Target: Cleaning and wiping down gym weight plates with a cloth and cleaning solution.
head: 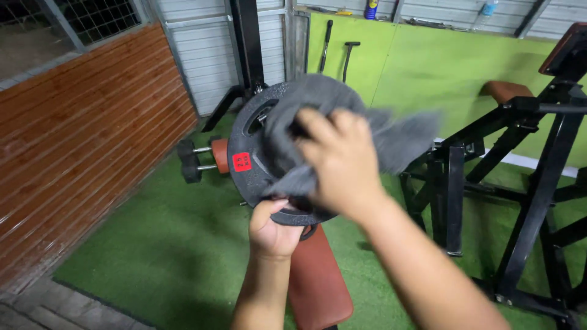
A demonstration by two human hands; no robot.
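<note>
Plate [257,146]: round black iron weight disc with grip slots, held upright above a brown padded bench [318,281]; likely heavy, rigid.
Left hand [272,229]: fist clamped on the bottom rim.
Right hand [342,162]: fingers pressing a soft, limp grey cloth [391,134] against the face.
Floor: green turf [153,244].

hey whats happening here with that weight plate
A person is holding a black weight plate upright in front of them. The left hand grips its bottom rim, while the right hand presses a grey cloth against the plate's face; the cloth is blurred. Below the hands is a brown padded bench on green turf, with a black machine frame to the right.
</note>
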